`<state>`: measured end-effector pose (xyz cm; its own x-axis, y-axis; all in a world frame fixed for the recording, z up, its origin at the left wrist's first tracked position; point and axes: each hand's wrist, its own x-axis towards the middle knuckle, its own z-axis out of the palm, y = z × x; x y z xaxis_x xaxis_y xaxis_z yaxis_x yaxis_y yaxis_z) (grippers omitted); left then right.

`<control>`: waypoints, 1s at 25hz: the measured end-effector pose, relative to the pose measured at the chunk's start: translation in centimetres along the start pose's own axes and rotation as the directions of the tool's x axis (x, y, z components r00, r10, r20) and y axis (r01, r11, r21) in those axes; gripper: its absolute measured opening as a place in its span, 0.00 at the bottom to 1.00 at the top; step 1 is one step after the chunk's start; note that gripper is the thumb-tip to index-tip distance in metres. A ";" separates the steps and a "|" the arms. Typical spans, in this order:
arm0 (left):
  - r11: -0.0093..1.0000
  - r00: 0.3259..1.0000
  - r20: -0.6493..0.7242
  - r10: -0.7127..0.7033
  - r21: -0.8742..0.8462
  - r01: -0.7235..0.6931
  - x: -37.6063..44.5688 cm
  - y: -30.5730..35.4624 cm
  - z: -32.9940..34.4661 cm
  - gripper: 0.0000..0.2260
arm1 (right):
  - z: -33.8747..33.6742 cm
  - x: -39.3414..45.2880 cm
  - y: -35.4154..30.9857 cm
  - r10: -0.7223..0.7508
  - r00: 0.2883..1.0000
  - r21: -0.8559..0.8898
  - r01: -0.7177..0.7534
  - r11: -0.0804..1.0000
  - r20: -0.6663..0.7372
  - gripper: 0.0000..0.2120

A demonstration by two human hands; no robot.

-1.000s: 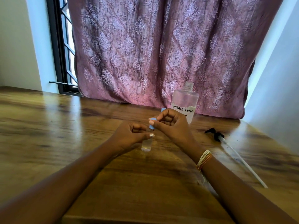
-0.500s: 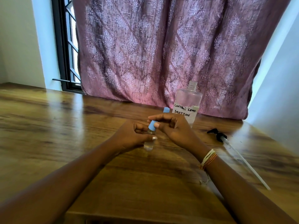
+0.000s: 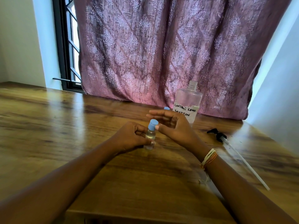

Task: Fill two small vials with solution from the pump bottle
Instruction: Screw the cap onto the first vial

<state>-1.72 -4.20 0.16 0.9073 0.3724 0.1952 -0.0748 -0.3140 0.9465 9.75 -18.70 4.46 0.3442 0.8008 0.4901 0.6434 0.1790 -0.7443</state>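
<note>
Two vials in view: near vial stood on table, pinched by left hand; second vial, only blue top showing, sat behind right hand. Half second before, right fingers wrapped blue cap; now they were spread, off cap. Capping judged finished. Bottle stood uncapped at curtain; pump lay well apart.

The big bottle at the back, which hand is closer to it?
The right hand. It is just in front of the bottle, partly overlapping it in view. The left hand is farther left, holding the vial.
</note>
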 end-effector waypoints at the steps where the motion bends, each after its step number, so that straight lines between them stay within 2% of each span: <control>1: 1.000 1.000 0.000 -0.002 -0.006 0.002 -0.1 0.1 0.0 0.11 | -0.1 0.0 0.0 0.003 1.000 -0.012 -0.003 1.000 -0.003 0.16; 4: 1.000 1.000 0.003 0.002 0.010 -0.002 -0.2 0.3 0.0 0.10 | 0.2 0.1 -0.1 -0.006 0.996 -0.095 -0.002 0.996 -0.085 0.12; 8: 1.000 1.000 0.009 0.011 0.027 -0.011 -0.4 0.6 0.0 0.09 | 1.0 0.2 0.2 -0.045 0.984 -0.140 0.021 0.990 -0.175 0.12; 14: 0.998 1.000 0.007 -0.023 0.050 0.022 -0.2 0.4 -0.1 0.12 | 0.1 0.0 -0.2 -0.036 0.997 -0.154 0.026 0.988 -0.061 0.12; 18: 0.997 1.000 -0.004 -0.014 0.075 0.014 -0.2 0.5 0.0 0.10 | 0.5 0.0 -0.2 -0.030 0.991 -0.179 0.006 0.984 -0.130 0.13; 20: 0.994 1.000 -0.024 -0.007 0.109 0.010 -0.2 0.4 0.0 0.10 | 1.0 -0.1 -0.1 -0.020 0.987 -0.202 -0.012 0.979 -0.158 0.17; 22: 0.989 0.999 -0.038 0.002 0.149 0.003 -0.3 0.5 0.1 0.10 | 1.0 -0.1 -0.1 0.020 0.989 -0.190 -0.049 0.981 -0.148 0.26; 23: 0.990 0.999 -0.032 -0.001 0.139 0.006 -0.3 0.5 0.1 0.10 | 0.8 0.0 -0.1 0.042 0.992 -0.148 -0.059 0.987 -0.117 0.29; 25: 0.997 1.000 -0.007 -0.011 0.076 0.012 -0.3 0.6 0.1 0.09 | 0.1 0.1 -0.3 0.068 0.998 -0.028 -0.068 0.997 -0.017 0.28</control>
<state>-2.00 -4.59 0.64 0.9050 0.3824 0.1864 -0.0324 -0.3750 0.9265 9.52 -18.59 4.73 0.3989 0.8012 0.4461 0.6373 0.1076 -0.7631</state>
